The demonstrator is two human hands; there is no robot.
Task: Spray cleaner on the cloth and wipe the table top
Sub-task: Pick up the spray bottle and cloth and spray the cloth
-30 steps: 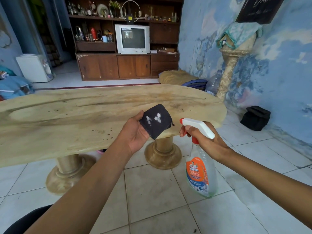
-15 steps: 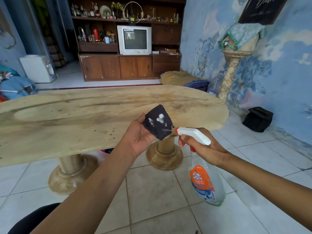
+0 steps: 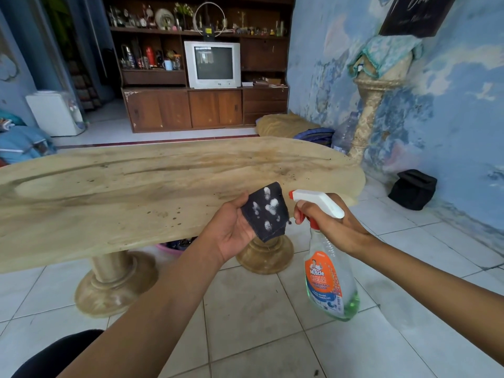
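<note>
My left hand (image 3: 231,233) holds up a small dark cloth (image 3: 266,212) with several white foam blobs on it, just in front of the near edge of the table top (image 3: 122,192). My right hand (image 3: 335,225) grips a clear spray bottle (image 3: 328,274) with an orange label and a white trigger head, fingers on the trigger. Its red nozzle points left at the cloth, a few centimetres away. The long pale wooden table top is stained and speckled with dark spots.
The table stands on two round pedestal feet (image 3: 114,285) on a white tiled floor. A black bag (image 3: 413,188) lies by the blue wall at right, next to a stone column (image 3: 369,115). A wooden cabinet with a TV (image 3: 212,64) stands behind.
More foam blobs have appeared on the cloth. The nozzle moved in close to the cloth, then drew slightly back to the right.
</note>
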